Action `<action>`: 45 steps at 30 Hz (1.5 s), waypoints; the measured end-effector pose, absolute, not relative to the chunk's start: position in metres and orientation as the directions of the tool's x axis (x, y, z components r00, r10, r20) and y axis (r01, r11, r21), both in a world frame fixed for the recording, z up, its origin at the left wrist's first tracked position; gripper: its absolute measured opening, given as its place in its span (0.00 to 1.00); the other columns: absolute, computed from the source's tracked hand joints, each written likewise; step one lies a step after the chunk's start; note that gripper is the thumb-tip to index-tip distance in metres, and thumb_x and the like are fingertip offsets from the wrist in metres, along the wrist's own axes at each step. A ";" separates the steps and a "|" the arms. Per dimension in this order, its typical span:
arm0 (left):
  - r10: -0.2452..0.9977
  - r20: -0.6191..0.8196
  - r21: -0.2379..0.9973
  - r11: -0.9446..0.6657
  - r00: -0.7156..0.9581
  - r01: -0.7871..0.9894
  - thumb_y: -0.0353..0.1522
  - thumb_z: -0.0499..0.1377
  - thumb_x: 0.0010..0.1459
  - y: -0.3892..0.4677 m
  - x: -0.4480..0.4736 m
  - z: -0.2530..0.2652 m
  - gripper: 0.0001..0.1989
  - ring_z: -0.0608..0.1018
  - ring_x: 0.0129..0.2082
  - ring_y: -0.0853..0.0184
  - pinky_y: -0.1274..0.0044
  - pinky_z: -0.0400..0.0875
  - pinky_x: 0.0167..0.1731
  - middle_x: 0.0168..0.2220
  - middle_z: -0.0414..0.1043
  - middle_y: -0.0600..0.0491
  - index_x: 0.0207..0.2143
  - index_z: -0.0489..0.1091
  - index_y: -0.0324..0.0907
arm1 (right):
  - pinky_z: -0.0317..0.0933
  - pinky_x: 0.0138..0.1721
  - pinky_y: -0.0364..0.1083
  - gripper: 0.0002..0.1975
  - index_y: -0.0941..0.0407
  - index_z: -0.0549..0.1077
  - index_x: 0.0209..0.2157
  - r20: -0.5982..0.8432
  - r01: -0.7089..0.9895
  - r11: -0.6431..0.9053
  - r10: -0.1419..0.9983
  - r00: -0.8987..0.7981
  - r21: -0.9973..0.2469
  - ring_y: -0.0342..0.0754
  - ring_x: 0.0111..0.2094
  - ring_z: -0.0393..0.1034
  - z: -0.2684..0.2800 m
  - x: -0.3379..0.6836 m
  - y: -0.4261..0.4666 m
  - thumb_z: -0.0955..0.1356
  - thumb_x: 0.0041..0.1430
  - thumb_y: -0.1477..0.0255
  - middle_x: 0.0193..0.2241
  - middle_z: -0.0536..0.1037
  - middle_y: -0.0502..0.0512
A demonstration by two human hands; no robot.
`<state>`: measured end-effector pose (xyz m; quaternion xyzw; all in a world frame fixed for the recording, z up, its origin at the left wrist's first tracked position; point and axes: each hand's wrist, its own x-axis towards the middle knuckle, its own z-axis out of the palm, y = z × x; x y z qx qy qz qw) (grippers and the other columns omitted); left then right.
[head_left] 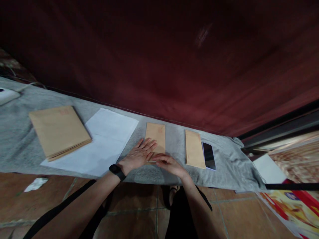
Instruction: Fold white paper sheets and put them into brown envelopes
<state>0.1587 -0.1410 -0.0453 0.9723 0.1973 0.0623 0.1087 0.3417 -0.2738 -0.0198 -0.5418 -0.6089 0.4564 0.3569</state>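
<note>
A brown paper envelope point(159, 136) lies lengthwise in front of me on the grey cloth. My left hand point(141, 152), wearing a black wristband point(118, 172), rests flat on it with the fingers stretched out. At its near end, my right hand point(169, 163) is curled with fingers together, gripping the edge; a pale strip shows beneath them. Another narrow stack of brown envelopes point(194, 149) sits to the right. Over on the left, a larger stack of brown envelopes point(61, 131) partly covers white paper sheets point(109, 132).
A smartphone point(208, 155) lies beside the right-hand envelopes. Grey cloth point(229, 162) covers the narrow surface, backed by a dark red panel point(159, 66). A white device point(8, 96) with a cable is at far left. Crumpled tissue point(36, 184) lies on the tiled floor.
</note>
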 end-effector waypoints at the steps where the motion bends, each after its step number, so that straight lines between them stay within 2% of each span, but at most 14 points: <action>1: 0.399 0.077 0.236 -0.898 0.914 0.372 0.38 0.40 0.72 -0.142 0.159 -0.045 0.28 0.49 0.73 0.61 0.62 0.40 0.70 0.73 0.50 0.53 0.71 0.52 0.45 | 0.65 0.60 0.53 0.16 0.52 0.79 0.49 -0.051 0.325 0.006 0.985 -0.166 -0.946 0.51 0.56 0.72 -0.020 0.341 -0.274 0.67 0.67 0.61 0.53 0.79 0.55; 4: 0.410 0.087 0.228 -0.895 0.908 0.383 0.39 0.41 0.72 -0.143 0.159 -0.045 0.28 0.50 0.73 0.60 0.61 0.40 0.70 0.72 0.52 0.52 0.71 0.53 0.45 | 0.65 0.60 0.53 0.16 0.53 0.79 0.49 -0.037 0.306 0.027 0.979 -0.200 -0.952 0.52 0.55 0.73 -0.017 0.342 -0.273 0.67 0.66 0.60 0.52 0.79 0.56; 7: 0.417 0.097 0.218 -0.895 0.904 0.389 0.39 0.41 0.72 -0.144 0.159 -0.047 0.27 0.52 0.73 0.59 0.61 0.41 0.69 0.72 0.54 0.52 0.70 0.54 0.46 | 0.69 0.54 0.53 0.17 0.54 0.80 0.49 -0.099 0.360 -0.034 0.982 -0.164 -0.932 0.54 0.50 0.76 -0.010 0.349 -0.269 0.67 0.66 0.60 0.49 0.82 0.57; 10: 0.418 0.102 0.212 -0.896 0.903 0.391 0.40 0.41 0.72 -0.144 0.159 -0.048 0.27 0.52 0.73 0.59 0.61 0.42 0.69 0.72 0.54 0.52 0.70 0.54 0.46 | 0.70 0.52 0.53 0.16 0.52 0.81 0.48 -0.098 0.425 -0.067 0.994 -0.051 -0.903 0.54 0.48 0.77 -0.004 0.362 -0.256 0.66 0.66 0.61 0.48 0.82 0.55; 13: 0.417 0.093 0.200 -0.897 0.904 0.393 0.40 0.40 0.73 -0.143 0.159 -0.049 0.27 0.52 0.73 0.60 0.62 0.42 0.69 0.72 0.52 0.53 0.70 0.53 0.46 | 0.67 0.55 0.53 0.16 0.51 0.80 0.49 0.041 0.456 -0.028 0.989 0.142 -0.890 0.53 0.51 0.75 -0.006 0.373 -0.234 0.66 0.65 0.62 0.49 0.82 0.55; 16: 0.414 0.081 0.181 -0.901 0.906 0.396 0.40 0.39 0.73 -0.143 0.158 -0.050 0.27 0.51 0.73 0.61 0.63 0.41 0.70 0.73 0.50 0.54 0.71 0.52 0.47 | 0.68 0.55 0.54 0.17 0.54 0.80 0.48 0.108 0.413 -0.035 0.942 0.319 -0.910 0.53 0.49 0.76 -0.019 0.375 -0.214 0.66 0.63 0.63 0.47 0.82 0.58; 19: 0.407 0.091 0.176 -0.905 0.909 0.388 0.41 0.38 0.73 -0.143 0.157 -0.051 0.28 0.50 0.73 0.61 0.63 0.40 0.70 0.73 0.49 0.55 0.72 0.50 0.48 | 0.70 0.53 0.53 0.17 0.55 0.80 0.46 0.132 0.383 -0.031 0.910 0.393 -0.923 0.53 0.47 0.77 -0.034 0.371 -0.204 0.65 0.62 0.65 0.45 0.83 0.59; 27: 0.388 0.123 0.145 -0.917 0.913 0.370 0.42 0.39 0.73 -0.143 0.155 -0.050 0.28 0.51 0.73 0.61 0.63 0.39 0.69 0.73 0.50 0.54 0.72 0.46 0.49 | 0.69 0.53 0.49 0.16 0.52 0.78 0.49 0.202 0.580 -0.027 0.923 0.327 -0.814 0.50 0.50 0.76 -0.044 0.370 -0.190 0.63 0.64 0.72 0.50 0.81 0.56; 33: 0.395 0.118 0.111 -0.917 0.911 0.383 0.42 0.40 0.73 -0.142 0.155 -0.051 0.28 0.51 0.73 0.61 0.63 0.40 0.70 0.72 0.51 0.53 0.72 0.50 0.46 | 0.66 0.59 0.47 0.20 0.52 0.77 0.52 0.229 0.716 0.023 0.954 0.192 -0.698 0.48 0.56 0.73 -0.050 0.372 -0.190 0.63 0.62 0.78 0.54 0.78 0.56; 37: 0.392 0.104 0.110 -0.918 0.914 0.381 0.44 0.41 0.73 -0.143 0.156 -0.050 0.29 0.50 0.73 0.61 0.63 0.41 0.70 0.73 0.50 0.53 0.72 0.50 0.46 | 0.62 0.62 0.48 0.22 0.55 0.76 0.54 0.253 0.737 0.085 0.960 0.120 -0.671 0.47 0.59 0.69 -0.054 0.373 -0.195 0.62 0.61 0.80 0.57 0.76 0.58; 45: 0.385 0.104 0.114 -0.921 0.917 0.374 0.45 0.42 0.73 -0.141 0.155 -0.051 0.30 0.49 0.74 0.60 0.62 0.39 0.70 0.73 0.48 0.53 0.72 0.47 0.47 | 0.59 0.65 0.50 0.24 0.52 0.74 0.56 0.231 0.736 0.090 0.969 0.092 -0.671 0.46 0.62 0.66 -0.053 0.373 -0.198 0.62 0.61 0.81 0.59 0.74 0.56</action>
